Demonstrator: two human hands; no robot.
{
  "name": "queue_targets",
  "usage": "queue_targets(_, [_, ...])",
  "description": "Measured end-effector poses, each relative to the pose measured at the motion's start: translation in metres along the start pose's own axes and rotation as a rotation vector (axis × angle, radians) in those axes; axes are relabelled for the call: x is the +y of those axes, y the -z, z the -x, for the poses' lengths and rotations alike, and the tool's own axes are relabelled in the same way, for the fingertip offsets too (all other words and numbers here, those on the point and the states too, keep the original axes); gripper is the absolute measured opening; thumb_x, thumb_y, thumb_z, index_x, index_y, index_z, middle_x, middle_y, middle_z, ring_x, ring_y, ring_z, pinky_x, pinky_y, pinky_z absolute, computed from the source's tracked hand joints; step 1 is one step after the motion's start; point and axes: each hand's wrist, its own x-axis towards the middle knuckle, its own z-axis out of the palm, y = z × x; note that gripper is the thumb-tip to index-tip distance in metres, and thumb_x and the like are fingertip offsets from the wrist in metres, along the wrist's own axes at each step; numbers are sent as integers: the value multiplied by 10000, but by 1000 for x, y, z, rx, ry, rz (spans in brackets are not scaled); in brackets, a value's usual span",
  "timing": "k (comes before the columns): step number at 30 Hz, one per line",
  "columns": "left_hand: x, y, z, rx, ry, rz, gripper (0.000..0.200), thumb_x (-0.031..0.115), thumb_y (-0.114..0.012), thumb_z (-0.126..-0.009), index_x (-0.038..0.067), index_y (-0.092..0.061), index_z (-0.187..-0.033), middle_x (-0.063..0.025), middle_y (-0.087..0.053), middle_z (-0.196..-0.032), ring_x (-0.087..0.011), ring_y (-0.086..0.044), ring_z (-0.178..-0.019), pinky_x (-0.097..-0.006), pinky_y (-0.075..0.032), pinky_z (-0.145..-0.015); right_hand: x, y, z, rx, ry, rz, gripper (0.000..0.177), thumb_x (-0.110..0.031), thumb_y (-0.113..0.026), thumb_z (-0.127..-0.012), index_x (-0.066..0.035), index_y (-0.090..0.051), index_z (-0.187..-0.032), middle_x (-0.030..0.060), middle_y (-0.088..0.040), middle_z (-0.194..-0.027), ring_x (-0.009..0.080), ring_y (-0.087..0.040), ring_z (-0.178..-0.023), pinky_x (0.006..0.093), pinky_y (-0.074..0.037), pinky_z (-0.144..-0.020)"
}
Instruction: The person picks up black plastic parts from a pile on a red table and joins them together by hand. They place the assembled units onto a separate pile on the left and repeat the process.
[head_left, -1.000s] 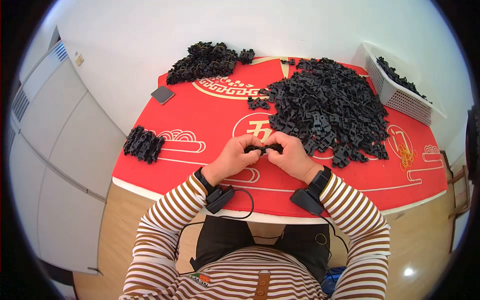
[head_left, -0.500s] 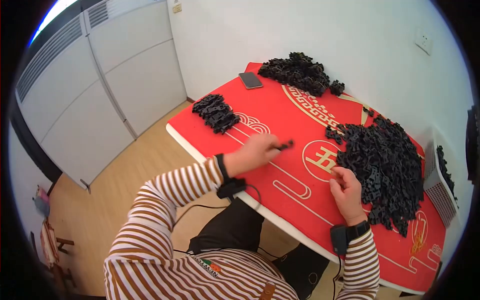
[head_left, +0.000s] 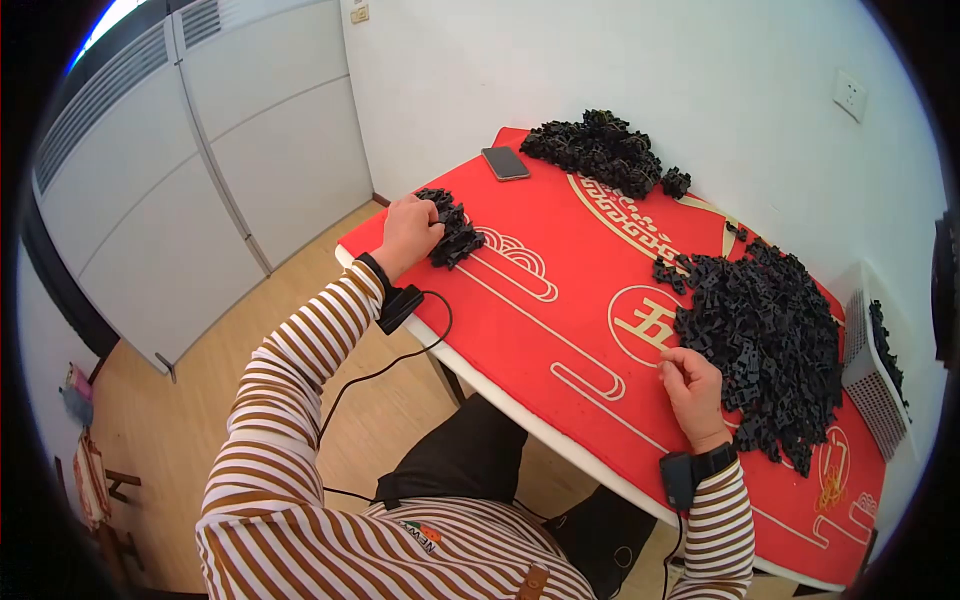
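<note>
My left hand [head_left: 410,232] is at the far left of the table, over a small pile of black plastic pieces [head_left: 457,238]. Its fingers are curled down onto the pile, and whatever they hold is hidden. My right hand [head_left: 693,388] rests at the near left edge of a large heap of black plastic pieces [head_left: 765,345]. Thumb and fingers are bent together there; anything between them is too small to make out. Each wrist wears a black band with a small box.
A red cloth [head_left: 540,350] covers the table. At the back lie a phone [head_left: 505,163] and another black heap [head_left: 597,150]. A white basket [head_left: 872,365] with black pieces stands on the right, near yellow rubber bands [head_left: 830,490]. A cable [head_left: 385,363] hangs from my left wrist.
My left hand has moved left and away from me, from mid-table to the small pile. The small black piece it carried is now out of sight. My right hand has hardly moved.
</note>
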Motion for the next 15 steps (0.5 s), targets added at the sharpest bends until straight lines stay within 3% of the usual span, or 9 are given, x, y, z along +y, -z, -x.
queue_targets(5, [-1, -1, 5, -125, 30, 107, 157, 208, -702, -665, 80, -624, -710, -130, -574, -867, -314, -511, -929, -403, -385, -876, -4, 1, 0, -6, -1, -29, 111, 5, -587, -804, 23, -627, -906, 85, -624, -763, 115, -582, -667, 243, -461, -606])
queue_targets(11, [5, -7, 16, 46, -94, 116, 246, 270, -748, -637, 103, -623, -766, -105, -558, -877, -297, -502, -936, -402, -388, -846, -10, 1, -1, 0, 53, 18, 111, 10, -579, -806, 24, -628, -904, 99, -627, -763, 149, -606, -673, 258, -468, -607])
queue_targets(14, [7, -2, 13, 35, -342, 57, 261, 262, -759, -616, 107, -623, -777, -94, -556, -864, -299, -510, -925, -411, -398, -826, -14, 2, -2, -6, 89, 49, 114, -1, -576, -803, 14, -631, -901, 126, -626, -769, 199, -618, -677, 279, -477, -618])
queue_targets(15, [3, -5, 10, -47, -324, 49, 259, 233, -765, -588, 108, -618, -760, -85, -560, -866, -298, -519, -922, -426, -410, -806, -10, 3, -2, -14, 114, 98, 115, -8, -576, -800, 10, -631, -899, 140, -625, -774, 224, -622, -683, 290, -482, -625])
